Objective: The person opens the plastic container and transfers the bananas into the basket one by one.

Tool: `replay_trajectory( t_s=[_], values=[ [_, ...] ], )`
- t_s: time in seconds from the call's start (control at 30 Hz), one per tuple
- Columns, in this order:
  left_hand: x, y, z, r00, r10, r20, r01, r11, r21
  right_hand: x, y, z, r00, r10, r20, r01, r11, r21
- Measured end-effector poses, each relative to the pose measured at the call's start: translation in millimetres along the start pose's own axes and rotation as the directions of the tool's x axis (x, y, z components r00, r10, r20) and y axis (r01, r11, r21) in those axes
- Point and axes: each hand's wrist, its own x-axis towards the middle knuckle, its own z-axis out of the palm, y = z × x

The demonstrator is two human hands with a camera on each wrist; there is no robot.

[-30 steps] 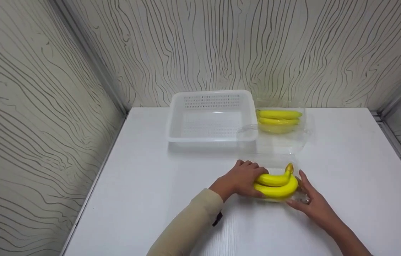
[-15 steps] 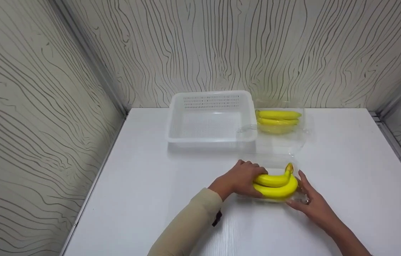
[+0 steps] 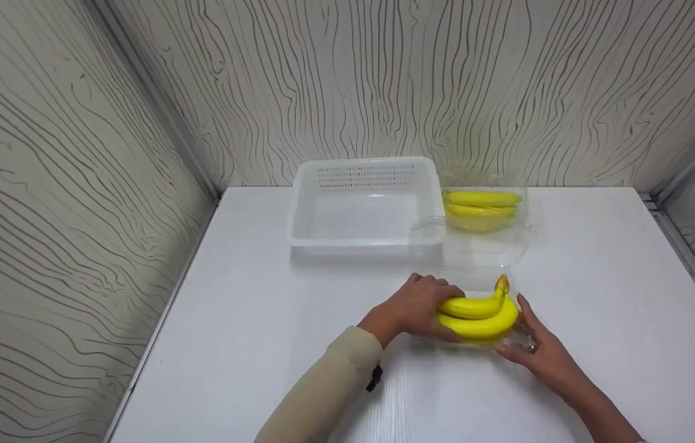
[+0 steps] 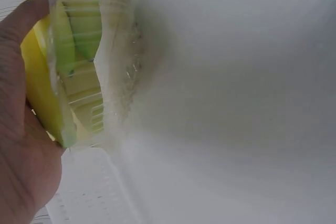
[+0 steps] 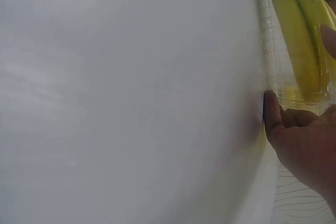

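Note:
My left hand grips the left part of a bunch of yellow bananas, thumb on the near side and fingers over the far side. The bunch's stem points up at the right. Beneath it is a clear plastic clamshell box, its lid folded back toward the far side. At the box's right end, my right hand holds it between thumb and fingers. In the left wrist view, the ribbed box wall stands beside the bananas. The right wrist view has my thumb against the box's edge.
A white perforated basket stands toward the back of the white table. To its right is another open clear clamshell box with bananas in it. Patterned walls bound the table at the back and sides.
My left hand and the banana bunch have shifted slightly up and away from me over the box. The right hand stays in place at the box's end.

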Motion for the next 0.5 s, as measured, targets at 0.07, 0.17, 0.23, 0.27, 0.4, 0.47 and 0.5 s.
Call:
replay_trajectory(
  t_s=[0.07,0.17,0.23,0.27,0.4,0.47,0.5],
  values=[
    [-1.1,0.0,-2.0,1.000,0.005,-0.010,-0.005,1.000,0.007,0,0,0,1.000,-0.006,-0.003,0.006,1.000,0.006],
    [-2.8,0.4,-5.2,1.000,0.011,-0.024,-0.010,1.000,0.029,0,0,1,1.000,-0.016,-0.010,0.016,1.000,0.009],
    [-4.2,1.3,-7.5,0.999,0.014,-0.031,-0.013,0.999,0.042,-1,0,1,1.000,-0.022,-0.013,0.022,1.000,0.007],
    [-5.0,1.8,-8.5,0.999,0.015,-0.033,-0.014,0.999,0.045,-1,0,1,1.000,-0.023,-0.014,0.023,1.000,0.005],
    [-8.9,4.5,-12.2,0.999,0.020,-0.038,-0.018,0.998,0.053,-1,0,1,0.999,-0.030,-0.015,0.030,1.000,0.002],
    [-11.0,5.7,-13.9,0.999,0.024,-0.039,-0.022,0.998,0.057,-1,0,0,0.999,-0.032,-0.015,0.032,0.999,0.000],
    [-12.1,6.1,-14.8,0.999,0.026,-0.040,-0.024,0.998,0.058,0,0,0,0.999,-0.032,-0.013,0.032,0.999,0.001]
  ],
)
